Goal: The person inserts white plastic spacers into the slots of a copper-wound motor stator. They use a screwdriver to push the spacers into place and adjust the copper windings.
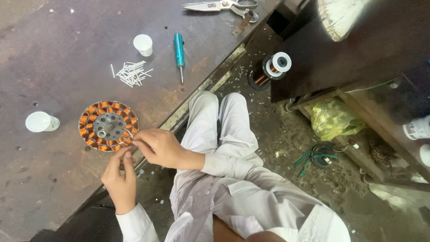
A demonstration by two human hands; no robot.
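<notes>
I am seated at a dark, rust-marked metal worktop (53, 54). The round motor stator with copper-coloured windings and a grey perforated metal centre (108, 126) lies flat near the worktop's front edge, just ahead of both my hands.

My right hand (157, 145) reaches across to the stator's near rim. Its fingers (139, 140) are pinched together at the edge of the windings, apparently on a thin white strip; the item is too small to confirm. My left hand (119, 177) sits just below, its fingers (128, 157) drawn up close under the same spot and touching the right hand; whether it grips anything I cannot tell.

Beyond the stator lies a loose heap of thin white strips (131, 73), with a small white paper cup (143, 44), a teal-handled screwdriver (179, 53) and metal shears (222, 6) farther back. A second white cup (40, 122) lies on its side to the left.

Judgement on progress: windings appear in place all round the ring. The sizeable heap suggests much strip fitting remains.
</notes>
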